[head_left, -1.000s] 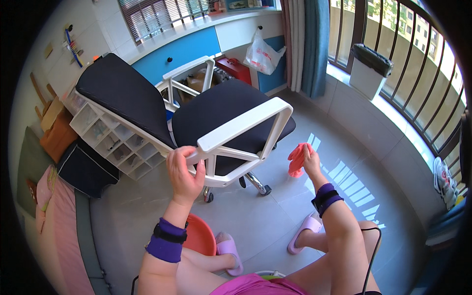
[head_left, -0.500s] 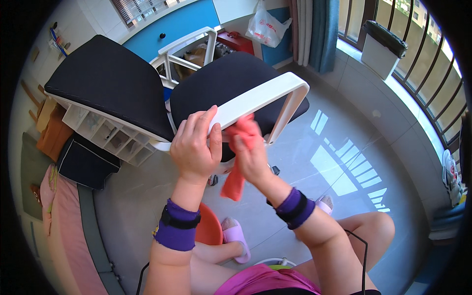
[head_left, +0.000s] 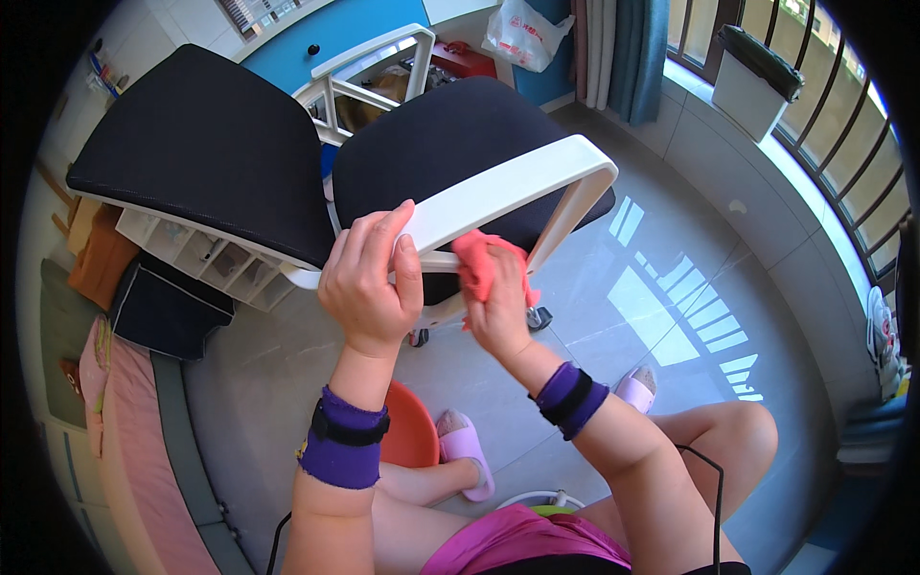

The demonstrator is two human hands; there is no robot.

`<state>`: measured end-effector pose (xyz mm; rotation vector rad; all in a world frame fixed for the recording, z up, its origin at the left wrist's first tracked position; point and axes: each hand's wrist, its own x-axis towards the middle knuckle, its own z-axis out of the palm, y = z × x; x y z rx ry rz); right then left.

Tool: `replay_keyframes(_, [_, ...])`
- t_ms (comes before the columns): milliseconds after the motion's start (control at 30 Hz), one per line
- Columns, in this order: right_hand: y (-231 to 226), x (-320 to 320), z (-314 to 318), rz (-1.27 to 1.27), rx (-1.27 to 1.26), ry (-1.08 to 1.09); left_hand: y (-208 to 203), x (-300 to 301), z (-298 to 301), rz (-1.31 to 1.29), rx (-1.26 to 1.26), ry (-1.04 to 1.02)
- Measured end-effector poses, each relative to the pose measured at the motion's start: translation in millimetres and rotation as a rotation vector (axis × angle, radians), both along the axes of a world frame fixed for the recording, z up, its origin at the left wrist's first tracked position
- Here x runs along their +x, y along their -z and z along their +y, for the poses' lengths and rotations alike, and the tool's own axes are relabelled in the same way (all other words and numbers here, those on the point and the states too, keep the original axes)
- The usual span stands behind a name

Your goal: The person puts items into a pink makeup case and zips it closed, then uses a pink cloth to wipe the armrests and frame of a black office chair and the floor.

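An office chair with a black seat [head_left: 431, 139] and black backrest [head_left: 201, 158] stands before me, its near white armrest [head_left: 503, 196] facing me. My left hand [head_left: 366, 280] is closed around the armrest's left end, thumb on the near side. Below the armrest, my right hand [head_left: 498, 311] holds a crumpled coral cloth [head_left: 491, 264] against the lower white bar of the arm frame. The palm of the right hand is hidden. Both wrists wear purple bands with black straps.
A red-orange basin [head_left: 410, 429] sits on the grey tiled floor by my slippered foot. White compartment shelving [head_left: 206, 254] and a dark fabric box [head_left: 168, 307] are at left, beside a pink-covered bed [head_left: 153, 422]. A white bin [head_left: 752, 96] hangs by the barred window.
The coral cloth, hanging long before, is now bunched up against the lower bar, and my right hand has shifted slightly right and down. My left hand stays on the armrest.
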<state>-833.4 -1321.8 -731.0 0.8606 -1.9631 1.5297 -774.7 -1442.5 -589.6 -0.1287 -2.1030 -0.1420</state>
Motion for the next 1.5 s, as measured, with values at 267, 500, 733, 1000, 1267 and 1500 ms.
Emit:
replay_keyframes(267, [-34,22,-14,0.133,0.087,-0.079,-1,2,-1,0.008,0.017,0.010])
replay_keyframes(500, [10,-3,22,0.011,0.130,-0.057,-3,1,1,-0.002,-0.002,-0.004])
replay_keyframes(733, [28,10,35,-0.109,-0.241,-0.093,-9,-13,16,-0.029,-0.021,-0.033])
replay_keyframes(1000, [40,52,-3,-0.106,0.112,-0.170,-11,-19,35,-0.067,-0.011,-0.081])
replay_keyframes(1267, [78,2,44,0.189,0.522,-0.009,0,-25,39,0.007,-0.068,-0.066])
replay_keyframes(1500, [87,-43,76,0.132,0.429,0.253,-4,-30,67,-0.067,-0.050,-0.112])
